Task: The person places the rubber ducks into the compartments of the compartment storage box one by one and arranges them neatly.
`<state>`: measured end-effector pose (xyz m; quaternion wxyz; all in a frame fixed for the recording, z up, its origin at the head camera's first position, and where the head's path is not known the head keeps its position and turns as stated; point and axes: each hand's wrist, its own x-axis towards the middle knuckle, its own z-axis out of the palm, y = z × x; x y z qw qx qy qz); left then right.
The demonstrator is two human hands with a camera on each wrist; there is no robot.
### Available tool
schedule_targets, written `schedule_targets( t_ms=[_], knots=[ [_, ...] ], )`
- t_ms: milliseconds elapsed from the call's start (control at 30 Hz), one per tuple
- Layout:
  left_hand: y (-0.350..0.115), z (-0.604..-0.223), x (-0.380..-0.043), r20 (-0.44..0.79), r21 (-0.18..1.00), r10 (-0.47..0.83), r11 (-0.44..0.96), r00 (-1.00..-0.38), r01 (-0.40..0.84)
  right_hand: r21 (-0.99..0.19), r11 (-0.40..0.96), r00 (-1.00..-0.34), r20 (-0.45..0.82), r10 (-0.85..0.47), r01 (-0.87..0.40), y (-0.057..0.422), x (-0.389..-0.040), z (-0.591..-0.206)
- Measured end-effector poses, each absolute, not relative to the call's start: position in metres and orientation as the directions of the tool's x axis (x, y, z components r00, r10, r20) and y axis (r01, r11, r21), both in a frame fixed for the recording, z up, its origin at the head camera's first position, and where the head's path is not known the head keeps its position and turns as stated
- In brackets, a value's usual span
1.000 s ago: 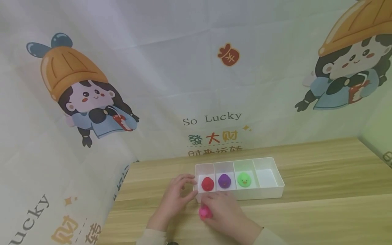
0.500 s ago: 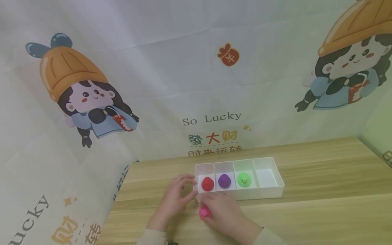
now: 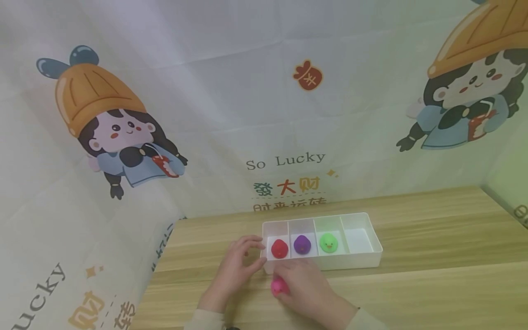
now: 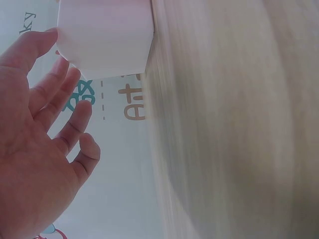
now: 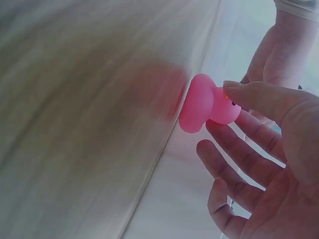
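Observation:
A white divided tray [image 3: 330, 264] stands on the wooden table. Its left compartments hold a red rubber duck [image 3: 279, 249], a purple one [image 3: 302, 244] and a green one [image 3: 328, 243], each in its own section. At the tray's left end, my left hand [image 3: 237, 266] rests its fingertips and thumb on the wall, fingers loosely bent; the left wrist view shows them at the tray [image 4: 107, 40]. In front of the tray, my right hand [image 3: 305, 288] pinches a pink rubber duck [image 5: 202, 104] by its head between thumb and fingers. The duck is upright, its base at or just above the tabletop.
Wooden tabletop [image 3: 433, 238] extends to the right of the tray. Behind and to the left hangs a printed cloth [image 3: 227, 114] with cartoon figures and lettering. A dark object, mostly cut off, shows at the bottom edge of the head view.
My right hand and the pink duck have shifted slightly to the right along the tray's front. The left hand and the tray stay essentially where they were.

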<state>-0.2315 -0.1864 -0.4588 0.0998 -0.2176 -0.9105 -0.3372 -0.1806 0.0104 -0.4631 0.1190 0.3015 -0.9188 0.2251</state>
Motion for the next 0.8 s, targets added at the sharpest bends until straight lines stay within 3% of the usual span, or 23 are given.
schedule_targets(
  t_ms=[233,800],
  knots=[
    [-0.186,-0.459,-0.231,0.322,0.574,0.322,0.681,-0.89,0.455,-0.39,0.691,-0.791,0.362,-0.493,-0.609,0.016,-0.181,-0.461],
    [-0.185,-0.458,-0.23,0.326,0.571,0.325,0.681,-0.888,0.459,-0.38,0.658,-0.757,0.395,-0.521,-0.65,0.027,-0.178,-0.451]
  ],
)
